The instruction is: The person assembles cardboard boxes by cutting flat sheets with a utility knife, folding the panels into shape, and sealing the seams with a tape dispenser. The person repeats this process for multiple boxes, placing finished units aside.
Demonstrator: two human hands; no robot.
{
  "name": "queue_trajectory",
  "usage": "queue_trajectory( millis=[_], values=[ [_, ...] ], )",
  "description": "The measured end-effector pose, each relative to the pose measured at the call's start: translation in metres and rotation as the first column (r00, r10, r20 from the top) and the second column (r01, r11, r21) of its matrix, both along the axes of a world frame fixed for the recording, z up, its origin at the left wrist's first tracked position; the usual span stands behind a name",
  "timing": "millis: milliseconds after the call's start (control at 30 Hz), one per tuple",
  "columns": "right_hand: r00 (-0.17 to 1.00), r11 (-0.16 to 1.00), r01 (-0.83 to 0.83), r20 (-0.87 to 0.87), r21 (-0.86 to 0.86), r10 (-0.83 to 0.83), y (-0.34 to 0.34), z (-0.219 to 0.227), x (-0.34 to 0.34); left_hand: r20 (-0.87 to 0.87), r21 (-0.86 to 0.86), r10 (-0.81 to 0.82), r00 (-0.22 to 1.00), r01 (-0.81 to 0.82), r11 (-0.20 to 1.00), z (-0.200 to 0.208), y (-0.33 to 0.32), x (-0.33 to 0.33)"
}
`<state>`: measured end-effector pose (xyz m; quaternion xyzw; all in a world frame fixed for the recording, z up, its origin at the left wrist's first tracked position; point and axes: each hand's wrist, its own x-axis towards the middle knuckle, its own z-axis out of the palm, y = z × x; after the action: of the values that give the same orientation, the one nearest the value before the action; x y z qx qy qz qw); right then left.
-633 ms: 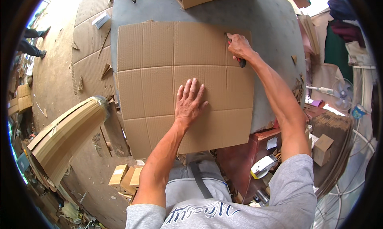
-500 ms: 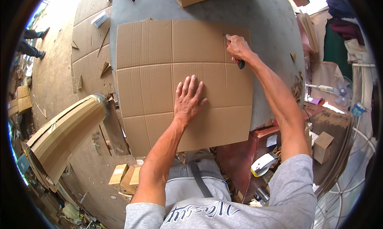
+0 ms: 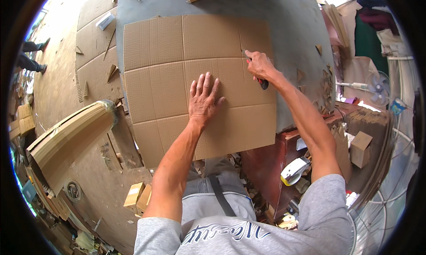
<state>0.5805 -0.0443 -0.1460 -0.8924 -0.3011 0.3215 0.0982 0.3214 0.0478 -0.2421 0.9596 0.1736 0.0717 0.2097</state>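
Cutting stage, I judged: my right grip (image 3: 261, 66), at two o'clock, clenched a knife (image 3: 263, 83); my left grip (image 3: 204, 102) lay flat, unclenched, on cardboard (image 3: 171, 93); continuing required steady bracing.

bright daylight | upper-left floor (image 3: 61, 55) washed out | fisheye bends edges | rim black

Matt, ribbed cardboard sheet (image 3: 166, 88); smooth grey tabletop (image 3: 295, 44); cloth shirt (image 3: 286, 224).

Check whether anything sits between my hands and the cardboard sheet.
Nothing visible at your left hand, palm down on the cardboard sheet. At your right hand, only the red-and-black tool it grips.
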Motion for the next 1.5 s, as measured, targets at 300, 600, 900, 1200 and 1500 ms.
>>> queue_trajectory(
  millis=[300, 600, 900, 1200, 1500],
  values=[
    [1.0, 1.0, 0.011, 0.01, 0.022, -0.011, -0.018, -0.005, -0.021, 0.02, 0.016, 0.003, 1.0, -0.003, 1.0, -0.001, -0.002, -0.001],
    [0.995, 0.999, -0.038, 0.091, 0.006, 0.037, -0.035, -0.024, -0.036, 0.007, 0.028, -0.003, 1.0, 0.003, 1.0, -0.004, -0.001, -0.001],
    [0.997, 0.998, 0.056, -0.051, -0.003, -0.056, -0.024, -0.01, -0.028, 0.024, 0.041, -0.005, 1.0, 0.004, 0.999, -0.002, -0.001, -0.002],
    [0.987, 0.985, 0.156, 0.026, 0.07, -0.158, -0.03, -0.023, -0.04, 0.07, 0.064, -0.013, 0.997, 0.008, 0.998, -0.012, -0.002, -0.003],
    [0.984, 0.997, 0.066, 0.164, 0.05, -0.073, -0.073, -0.027, -0.087, -0.005, 0.055, -0.012, 1.0, 0.012, 0.998, -0.009, -0.001, -0.001]
  ],
)
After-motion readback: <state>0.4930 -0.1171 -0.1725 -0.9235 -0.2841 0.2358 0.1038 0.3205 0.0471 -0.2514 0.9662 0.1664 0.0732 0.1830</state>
